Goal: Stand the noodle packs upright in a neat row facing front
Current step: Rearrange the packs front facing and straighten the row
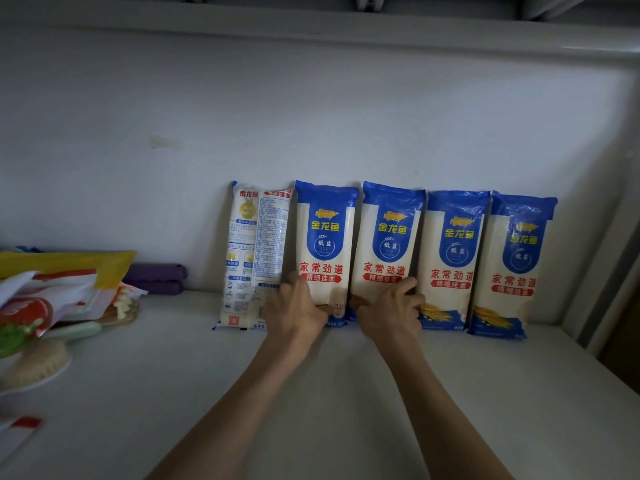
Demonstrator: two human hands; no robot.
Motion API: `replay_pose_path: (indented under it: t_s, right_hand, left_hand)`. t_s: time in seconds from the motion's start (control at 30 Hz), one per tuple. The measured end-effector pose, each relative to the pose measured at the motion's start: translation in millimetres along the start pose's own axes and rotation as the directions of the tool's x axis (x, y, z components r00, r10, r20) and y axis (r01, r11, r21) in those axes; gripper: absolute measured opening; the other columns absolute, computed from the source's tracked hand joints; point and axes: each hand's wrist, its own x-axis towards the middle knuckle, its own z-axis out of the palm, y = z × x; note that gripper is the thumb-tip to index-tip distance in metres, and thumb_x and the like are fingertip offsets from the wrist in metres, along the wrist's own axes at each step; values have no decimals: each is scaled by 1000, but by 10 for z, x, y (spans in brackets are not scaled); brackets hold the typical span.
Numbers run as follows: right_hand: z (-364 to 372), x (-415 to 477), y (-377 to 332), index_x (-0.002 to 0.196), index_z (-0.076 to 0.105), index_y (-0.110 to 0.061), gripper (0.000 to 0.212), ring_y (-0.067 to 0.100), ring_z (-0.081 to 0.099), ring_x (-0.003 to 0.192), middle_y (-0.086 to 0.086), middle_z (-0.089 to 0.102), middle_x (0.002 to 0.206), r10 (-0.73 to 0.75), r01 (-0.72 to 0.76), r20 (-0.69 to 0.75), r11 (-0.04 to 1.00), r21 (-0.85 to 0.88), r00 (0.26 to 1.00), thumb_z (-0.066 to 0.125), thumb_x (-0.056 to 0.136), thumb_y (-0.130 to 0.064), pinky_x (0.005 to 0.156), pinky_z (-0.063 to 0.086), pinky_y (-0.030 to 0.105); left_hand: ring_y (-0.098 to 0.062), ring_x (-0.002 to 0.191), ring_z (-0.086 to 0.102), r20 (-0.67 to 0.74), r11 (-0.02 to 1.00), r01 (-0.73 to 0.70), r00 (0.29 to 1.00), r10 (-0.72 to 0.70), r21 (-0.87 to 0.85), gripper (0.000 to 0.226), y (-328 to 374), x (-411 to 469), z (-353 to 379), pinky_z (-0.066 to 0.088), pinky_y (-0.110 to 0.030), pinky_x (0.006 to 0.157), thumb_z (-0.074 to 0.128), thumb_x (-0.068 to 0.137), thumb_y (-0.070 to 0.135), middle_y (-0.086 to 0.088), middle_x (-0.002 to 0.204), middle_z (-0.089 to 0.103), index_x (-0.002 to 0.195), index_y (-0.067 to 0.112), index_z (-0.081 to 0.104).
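Note:
Several blue-and-white noodle packs stand upright in a row against the white back wall. The leftmost pack (254, 251) shows its printed back side. The others show their fronts: second pack (325, 244), third pack (388, 247), fourth pack (450, 258), and the rightmost pack (512, 265). My left hand (298, 306) grips the lower left edge of the second pack. My right hand (391, 306) holds the lower part of the third pack, with its fingers curled at that pack's right edge.
The packs stand on a white shelf surface (346, 393). At the left lie a yellow bag (69, 265), red-and-white packets (41, 306), a purple bundle (156, 278) and a round brush on a plate (34, 368). A wall corner closes the right side (595, 306).

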Motion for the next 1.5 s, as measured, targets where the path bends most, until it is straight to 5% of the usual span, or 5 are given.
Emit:
replay_pose_path:
  t_s: [0.57, 0.87, 1.0, 1.2, 1.5]
  right_hand:
    - [9, -11, -9, 144, 3, -11, 97, 41, 54, 115, 26, 42, 130, -56, 58, 19, 994, -88, 998, 73, 78, -11, 94, 49, 47]
    - [-60, -189, -148, 139, 23, -5, 77, 35, 55, 117, 20, 43, 131, -114, 118, 31, 971, -206, 993, 72, 79, -6, 91, 50, 41]
    - [-2, -298, -362, 124, 52, -7, 38, 29, 58, 114, 11, 60, 123, -292, 299, 220, 954, -2, 931, 64, 88, -7, 95, 52, 39]
    - [374, -518, -712, 111, 56, -6, 21, 26, 61, 103, 8, 64, 113, -380, 296, 279, 907, 300, 882, 57, 90, -7, 84, 57, 35]
    - [779, -628, -586, 117, 58, -11, 33, 19, 64, 103, 4, 68, 111, -409, 242, 343, 866, 437, 846, 65, 85, -6, 75, 51, 21]
  left_hand:
    - [-31, 112, 60, -8, 994, 49, 999, -50, -102, 56, 64, -17, 103, 53, -39, 85, 74, 82, 24, -13, 122, 60, 126, 8, 42]
    - [-18, 74, 71, 187, 935, 105, 981, -42, -338, 27, -173, 120, -912, 58, -33, 65, 76, 79, 34, -1, 81, 73, 88, 9, 71]
    - [-19, 78, 66, -257, 910, 50, 952, -169, -413, 17, -508, 344, -1122, 49, -26, 68, 67, 83, 31, 5, 81, 70, 89, 16, 72]
    - [-10, 85, 69, 53, 682, 159, 983, -174, -714, 48, -714, 487, -837, 50, -26, 65, 71, 71, 53, 8, 99, 72, 108, 24, 67]
    - [-25, 88, 73, 132, 521, 187, 981, -142, -833, 23, -740, 557, -902, 57, -45, 85, 79, 74, 34, -2, 89, 78, 91, 19, 76]
